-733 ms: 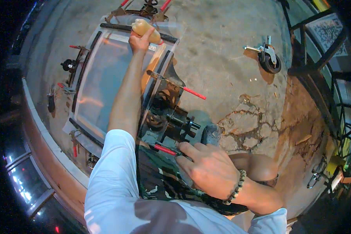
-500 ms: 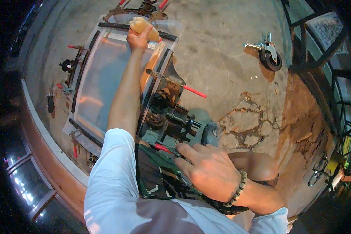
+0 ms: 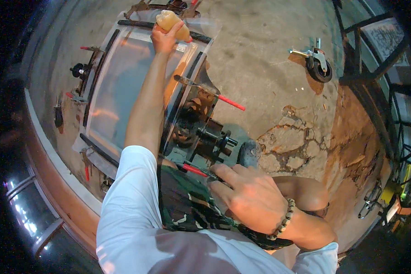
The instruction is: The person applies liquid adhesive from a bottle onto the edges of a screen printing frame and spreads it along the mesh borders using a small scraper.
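Observation:
My left hand (image 3: 164,40) is closed round a yellowish squeeze bottle (image 3: 172,23) with a red tip, tilted down to the right. It is over the far edge of a pale translucent sheet (image 3: 123,82) stretched on a frame edged with black strips (image 3: 96,77). Along the sheet's right side runs a light orange-brown strip (image 3: 185,59). My right hand (image 3: 249,196) hangs in front of my lap, its fingers curled by a red handle (image 3: 195,170); what the fingers hold is partly hidden. A beaded bracelet (image 3: 284,219) circles that wrist.
Clamps with red handles grip the frame, one (image 3: 214,93) jutting right. Dark machinery (image 3: 214,137) sits beneath that side. A caster wheel (image 3: 318,68) lies on the floor beyond cracked concrete (image 3: 292,141). Metal framework (image 3: 374,68) stands at the far right.
The bottle and my left hand have shifted slightly right and up in the picture. My right hand has shifted a little right; the view has also moved slightly.

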Available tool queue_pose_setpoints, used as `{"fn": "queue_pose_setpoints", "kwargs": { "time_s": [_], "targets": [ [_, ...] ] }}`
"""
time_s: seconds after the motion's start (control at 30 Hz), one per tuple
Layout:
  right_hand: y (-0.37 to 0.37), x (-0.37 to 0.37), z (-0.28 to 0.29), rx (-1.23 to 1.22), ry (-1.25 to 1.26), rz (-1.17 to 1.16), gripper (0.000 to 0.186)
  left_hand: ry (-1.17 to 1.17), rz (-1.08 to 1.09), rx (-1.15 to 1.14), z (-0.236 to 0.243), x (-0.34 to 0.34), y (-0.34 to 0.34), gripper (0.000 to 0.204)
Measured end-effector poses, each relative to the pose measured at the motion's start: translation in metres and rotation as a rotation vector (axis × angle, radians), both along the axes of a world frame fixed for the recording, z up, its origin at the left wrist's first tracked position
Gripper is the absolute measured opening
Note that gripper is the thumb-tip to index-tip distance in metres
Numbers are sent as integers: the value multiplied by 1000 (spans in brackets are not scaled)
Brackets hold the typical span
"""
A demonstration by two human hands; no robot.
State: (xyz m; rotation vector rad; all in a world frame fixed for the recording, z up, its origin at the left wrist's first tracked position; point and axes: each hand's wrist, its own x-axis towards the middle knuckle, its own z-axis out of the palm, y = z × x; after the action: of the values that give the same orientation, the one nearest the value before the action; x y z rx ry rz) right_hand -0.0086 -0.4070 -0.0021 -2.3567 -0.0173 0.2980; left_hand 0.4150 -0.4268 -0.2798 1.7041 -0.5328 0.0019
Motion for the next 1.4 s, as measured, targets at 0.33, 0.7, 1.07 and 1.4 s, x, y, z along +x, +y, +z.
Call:
{"fn": "queue_pose_setpoints", "kwargs": {
  "time_s": [0.33,0.7,1.07,1.4],
  "targets": [
    [10,-4,2,-48,88,16,37,159,-156,-177,3,-10,30,48],
    [30,-28,6,-111,64,-84,41,-117,49,186,9,-18,88,59],
    [40,-39,5,-166,32,-145,34,-62,-17,54,23,-29,118,57],
    [38,-33,-8,-65,54,-195,31,-15,49,171,18,-51,171,55]
  ]
}}
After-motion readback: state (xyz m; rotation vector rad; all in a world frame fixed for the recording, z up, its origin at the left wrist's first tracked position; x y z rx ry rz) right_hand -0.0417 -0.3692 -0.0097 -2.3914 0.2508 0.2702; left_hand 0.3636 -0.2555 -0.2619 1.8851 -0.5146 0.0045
